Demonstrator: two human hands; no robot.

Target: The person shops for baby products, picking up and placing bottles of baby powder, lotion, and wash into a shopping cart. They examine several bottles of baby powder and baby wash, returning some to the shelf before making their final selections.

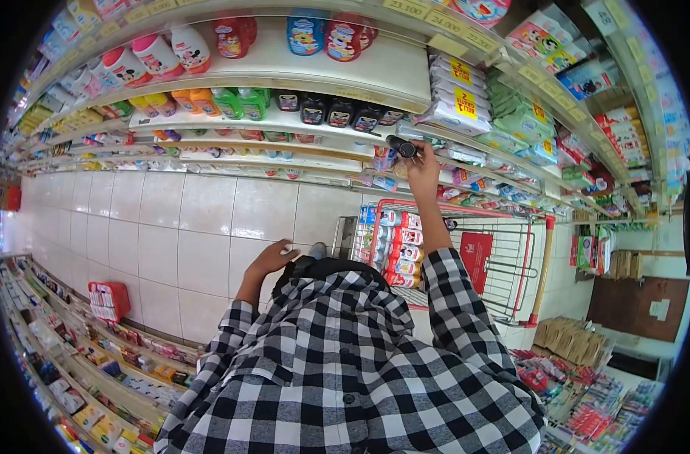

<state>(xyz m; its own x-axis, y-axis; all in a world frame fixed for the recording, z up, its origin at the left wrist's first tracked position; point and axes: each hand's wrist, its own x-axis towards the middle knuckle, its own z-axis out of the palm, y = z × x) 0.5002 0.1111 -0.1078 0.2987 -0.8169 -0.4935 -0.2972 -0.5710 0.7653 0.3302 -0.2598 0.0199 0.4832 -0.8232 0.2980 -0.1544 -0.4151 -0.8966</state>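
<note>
My right hand [420, 164] is closed around a small black bottle [402, 146], held out level with the shelf edge. Just left of it, several black bottles [339, 114] stand in a row on the shelf, beside green bottles [240, 104]. My left hand [274, 258] hangs low by my waist, with its fingers loosely apart and nothing in it. Below my right forearm is a shopping cart [503, 301] with a red rim. Several bottles with red caps [405, 250] lie packed in its near end.
Packs of wipes [458, 106] fill the shelf to the right of the bottles. On the upper shelf [390, 60] stand pink, red and blue bottles. A red basket [109, 301] sits on the tiled floor [209, 257] by the opposite shelf. Cardboard boxes [570, 340] are stacked beyond the cart.
</note>
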